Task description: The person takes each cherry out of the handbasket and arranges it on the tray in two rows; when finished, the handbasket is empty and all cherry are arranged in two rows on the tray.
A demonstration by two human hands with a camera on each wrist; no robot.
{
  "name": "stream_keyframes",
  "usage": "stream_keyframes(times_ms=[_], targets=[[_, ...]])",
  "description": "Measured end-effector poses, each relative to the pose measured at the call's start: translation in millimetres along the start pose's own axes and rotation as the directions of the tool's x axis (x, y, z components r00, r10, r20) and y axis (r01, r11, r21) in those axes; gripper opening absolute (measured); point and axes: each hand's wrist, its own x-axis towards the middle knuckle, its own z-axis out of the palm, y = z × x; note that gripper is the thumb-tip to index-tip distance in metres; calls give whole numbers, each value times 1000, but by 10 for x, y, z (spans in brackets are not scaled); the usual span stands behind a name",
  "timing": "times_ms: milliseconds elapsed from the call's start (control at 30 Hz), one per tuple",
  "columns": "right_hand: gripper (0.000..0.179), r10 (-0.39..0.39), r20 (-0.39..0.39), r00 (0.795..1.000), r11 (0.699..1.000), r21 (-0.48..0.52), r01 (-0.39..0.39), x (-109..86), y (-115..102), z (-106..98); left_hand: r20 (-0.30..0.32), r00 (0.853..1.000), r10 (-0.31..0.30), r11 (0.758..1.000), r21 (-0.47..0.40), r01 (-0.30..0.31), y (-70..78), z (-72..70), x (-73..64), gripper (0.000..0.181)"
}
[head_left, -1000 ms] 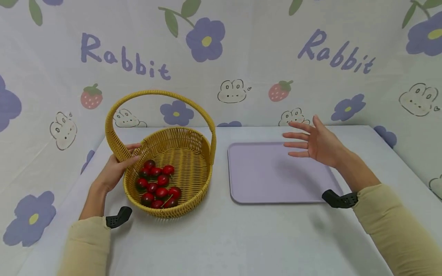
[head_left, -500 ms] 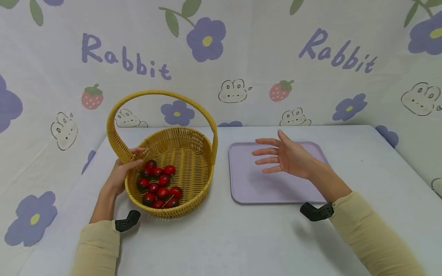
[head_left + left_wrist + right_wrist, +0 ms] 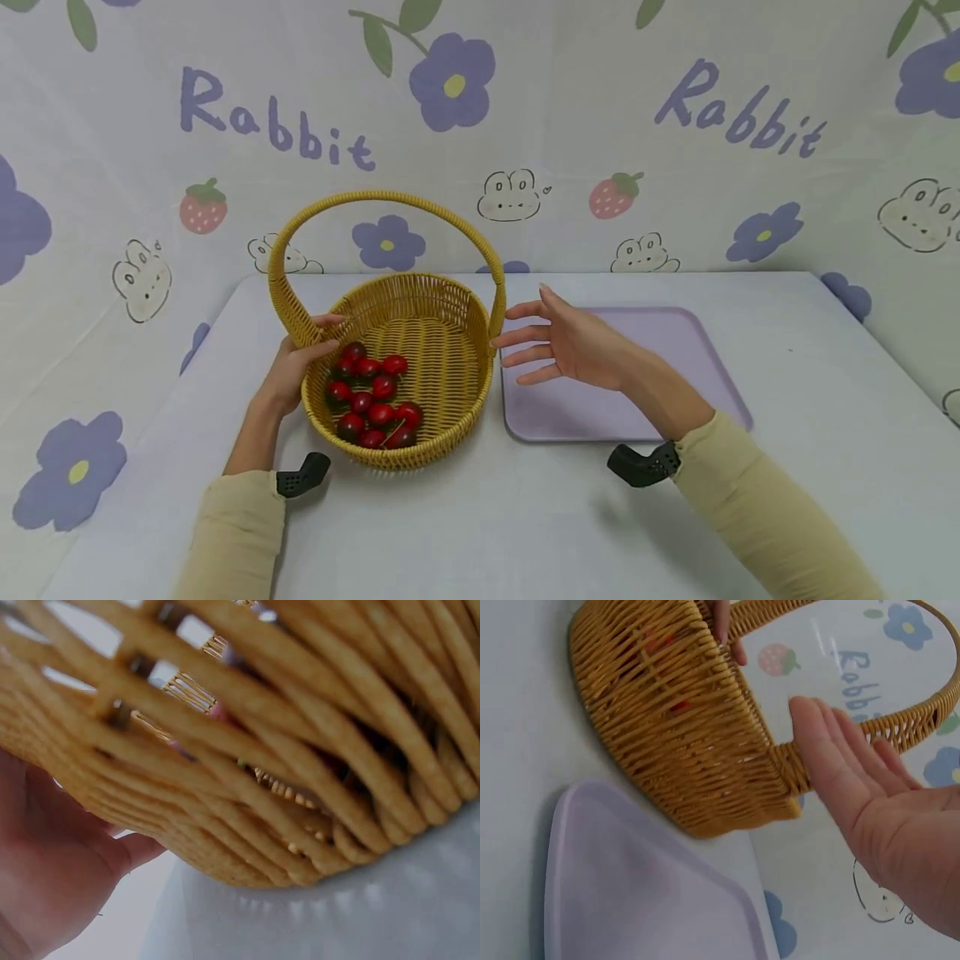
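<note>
A yellow wicker basket (image 3: 420, 454) with a tall arched handle stands on the table in the head view. Several dark red cherries (image 3: 381, 414) lie together in its left half. My left hand (image 3: 285, 379) grips the basket's left side at the foot of the handle, thumb over the rim. In the left wrist view, part of that hand shows beside the woven wall (image 3: 176, 825). With fingers stretched out, my right hand (image 3: 581, 343) is at the basket's right side, fingertips right by the foot of the handle. The right wrist view shows those fingers (image 3: 832, 754) overlapping the handle.
A flat lilac tray (image 3: 705, 392) lies to the right of the basket, partly under my right hand and forearm in the head view. A white cloth (image 3: 465, 533) covers the table. Behind it hangs a printed rabbit-and-flower curtain (image 3: 570, 92).
My left hand and the basket with its cherries have shifted right. My right hand has come left across the tray to the basket's right side, fingers still outstretched.
</note>
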Motion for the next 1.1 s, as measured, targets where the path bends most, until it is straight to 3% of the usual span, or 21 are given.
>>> stream_keyframes(times_ms=[167, 333, 667, 867, 1100], targets=[[67, 5, -52, 999, 1000, -19, -6, -13, -10, 40, -3, 1000, -5, 1000, -9, 5, -1, 37, 20, 36], [67, -8, -52, 999, 1000, -21, 7, -23, -11, 29, -13, 1000, 0, 1000, -14, 0, -5, 61, 29, 36], [59, 34, -125, 992, 999, -30, -38, -50, 14, 2, -25, 1000, -19, 1000, -4, 19, -2, 43, 0, 38], [46, 67, 31, 997, 994, -88, -64, -48, 27, 59, 10, 1000, -11, 1000, -23, 11, -7, -1, -7, 39], [44, 94, 188, 978, 977, -204, -54, 122, -27, 304, 47, 999, 0, 999, -45, 2, -5, -12, -10, 41]])
